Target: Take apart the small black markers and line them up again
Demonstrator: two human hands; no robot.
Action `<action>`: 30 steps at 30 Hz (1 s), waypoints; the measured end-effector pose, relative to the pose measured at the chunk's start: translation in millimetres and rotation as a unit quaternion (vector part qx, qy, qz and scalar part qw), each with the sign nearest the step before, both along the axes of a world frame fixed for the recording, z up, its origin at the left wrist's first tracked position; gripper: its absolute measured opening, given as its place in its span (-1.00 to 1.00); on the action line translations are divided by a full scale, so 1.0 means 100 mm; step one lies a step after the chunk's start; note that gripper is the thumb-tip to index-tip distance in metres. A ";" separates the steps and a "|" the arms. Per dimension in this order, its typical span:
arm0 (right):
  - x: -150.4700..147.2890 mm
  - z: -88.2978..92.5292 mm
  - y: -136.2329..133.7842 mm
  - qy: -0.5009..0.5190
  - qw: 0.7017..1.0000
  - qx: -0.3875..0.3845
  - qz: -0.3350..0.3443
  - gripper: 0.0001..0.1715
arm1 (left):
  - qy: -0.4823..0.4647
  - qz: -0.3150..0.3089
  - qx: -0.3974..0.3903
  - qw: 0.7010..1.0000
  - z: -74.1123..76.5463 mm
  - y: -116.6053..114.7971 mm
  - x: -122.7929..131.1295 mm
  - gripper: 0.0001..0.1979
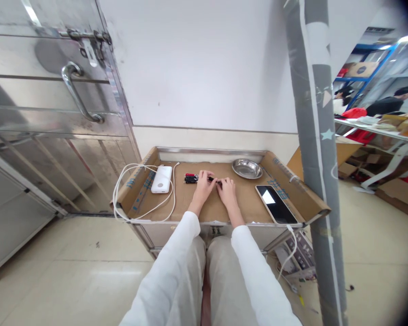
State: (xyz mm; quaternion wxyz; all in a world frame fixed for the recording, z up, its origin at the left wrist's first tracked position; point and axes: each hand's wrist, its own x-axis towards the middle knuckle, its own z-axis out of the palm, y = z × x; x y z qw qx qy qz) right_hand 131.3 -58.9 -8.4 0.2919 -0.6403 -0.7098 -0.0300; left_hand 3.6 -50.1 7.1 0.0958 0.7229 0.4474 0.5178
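My left hand [204, 184] and my right hand [227, 189] are close together over the middle of the cardboard-lined tabletop [187, 206]. Between their closed fingertips is a small dark object [218, 182], too small to make out fully. Several pens [191, 179], black with a red one among them, lie just left of my left hand and run partly beneath it. A round metal dish [247, 169] rests behind and to the right of my right hand.
A white power bank [162, 179] with a looped white cable [172, 199] lies at the left. A phone [276, 204] lies at the right, near a wrapped grey pole [318, 149]. Raised cardboard edges flank the top. Two people are at the far right.
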 end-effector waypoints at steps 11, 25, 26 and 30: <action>0.04 -0.17 0.15 0.067 0.995 0.048 0.052 -0.75 | -0.073 -0.007 0.055 0.996 0.02 0.00 -0.01 -0.80; 0.05 -0.17 0.17 0.128 0.987 0.057 0.078 -0.75 | -0.100 0.029 0.073 0.992 0.07 -0.09 -0.05 -0.79; 0.05 -0.17 0.16 0.131 0.987 0.055 0.080 -0.76 | -0.102 0.036 0.072 0.992 0.08 -0.09 -0.05 -0.79; 0.06 -0.15 0.15 0.133 0.986 0.043 0.089 -0.78 | -0.113 0.069 0.069 0.989 0.07 -0.08 -0.07 -0.78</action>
